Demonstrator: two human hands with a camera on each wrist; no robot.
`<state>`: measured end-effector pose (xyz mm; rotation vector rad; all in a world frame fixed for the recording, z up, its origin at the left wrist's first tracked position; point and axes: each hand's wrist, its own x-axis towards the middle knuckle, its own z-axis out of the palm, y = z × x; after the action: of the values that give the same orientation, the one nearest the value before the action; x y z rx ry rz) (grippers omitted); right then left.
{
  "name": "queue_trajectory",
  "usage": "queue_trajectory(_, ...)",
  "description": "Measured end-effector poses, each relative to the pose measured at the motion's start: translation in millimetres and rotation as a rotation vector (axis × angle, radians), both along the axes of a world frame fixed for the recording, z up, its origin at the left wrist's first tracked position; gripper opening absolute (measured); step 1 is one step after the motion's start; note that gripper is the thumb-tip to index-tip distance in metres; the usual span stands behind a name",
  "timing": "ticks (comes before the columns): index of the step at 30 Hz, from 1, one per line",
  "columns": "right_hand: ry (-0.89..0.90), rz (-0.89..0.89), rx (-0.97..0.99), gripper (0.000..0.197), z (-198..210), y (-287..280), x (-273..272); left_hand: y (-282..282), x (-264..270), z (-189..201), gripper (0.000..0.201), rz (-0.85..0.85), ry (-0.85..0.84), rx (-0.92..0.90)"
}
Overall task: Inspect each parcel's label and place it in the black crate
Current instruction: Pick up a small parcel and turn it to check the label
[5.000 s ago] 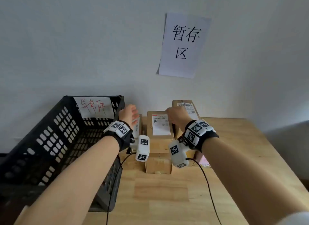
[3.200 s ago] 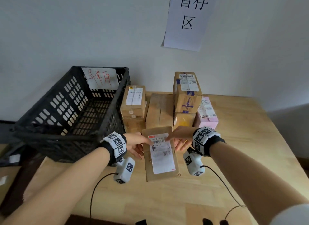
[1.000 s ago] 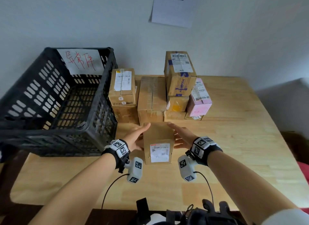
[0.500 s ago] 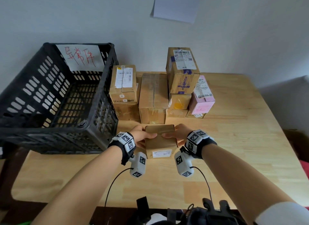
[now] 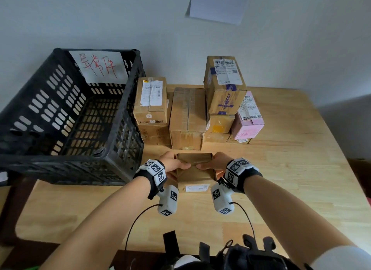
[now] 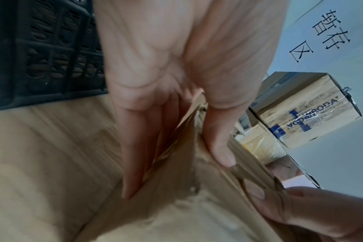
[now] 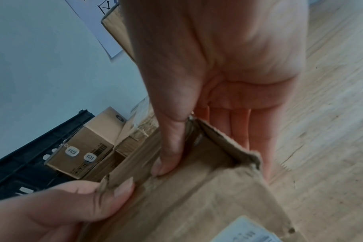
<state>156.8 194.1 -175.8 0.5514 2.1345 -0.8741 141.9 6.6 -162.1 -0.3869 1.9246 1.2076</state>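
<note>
Both hands hold a small brown cardboard parcel (image 5: 194, 174) just above the wooden table (image 5: 291, 179), in front of me. Its white label (image 5: 197, 188) sits on the face turned toward me. My left hand (image 5: 176, 166) grips the left side, thumb on top and fingers (image 6: 133, 163) down the side. My right hand (image 5: 210, 164) grips the right side the same way, thumb (image 7: 170, 155) pressed on the upper face. The parcel (image 7: 197, 204) has a ragged cardboard edge. The black crate (image 5: 60, 101) stands to the left, with nothing showing inside it.
Behind the parcel stand stacked boxes: a labelled brown box (image 5: 150, 103), a plain taped box (image 5: 187, 113), a tall purple-printed box (image 5: 224, 83) and a pink box (image 5: 248, 117). The crate's far wall carries a red-lettered paper (image 5: 100, 67). A white sheet (image 5: 216, 4) hangs on the wall.
The parcel came off the stack and toward me. Its label faced up a second ago; it has since tipped, so the label faces me, and both thumbs now lie on top.
</note>
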Motion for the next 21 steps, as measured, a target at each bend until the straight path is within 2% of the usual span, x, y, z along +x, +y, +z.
queue_trajectory(6,0.035,-0.032,-0.029,0.066,2.9,-1.6,6.2,-1.4,6.0,0.3,0.035,0.016,0.024,0.016)
queue_trajectory(9,0.040,-0.052,-0.139,0.055,8.2,0.9,11.8,-2.4,11.2,1.3,0.035,0.047,0.007,0.080)
queue_trajectory(11,0.000,-0.075,-0.227,0.067,14.5,3.4,14.0,-3.5,10.9,4.2,0.047,0.052,-0.014,0.118)
queue_trajectory(13,-0.039,-0.127,-0.307,0.081,22.8,5.5,15.5,-5.2,8.3,5.5,0.071,0.087,-0.051,0.137)
queue_trajectory(14,-0.056,-0.171,-0.343,0.082,28.1,5.7,16.3,-6.9,6.7,4.6,0.074,0.118,-0.078,0.153)
queue_trajectory(18,0.003,-0.317,-0.330,0.069,35.9,10.6,19.6,-13.8,10.1,9.5,0.036,0.223,-0.045,0.164)
queue_trajectory(20,0.048,-0.351,-0.314,0.055,29.2,11.5,23.1,-15.2,13.8,2.3,0.031,0.226,-0.009,0.173)
queue_trajectory(21,0.058,-0.364,-0.315,0.051,23.4,11.1,25.5,-14.7,16.5,-2.2,0.037,0.230,0.016,0.155)
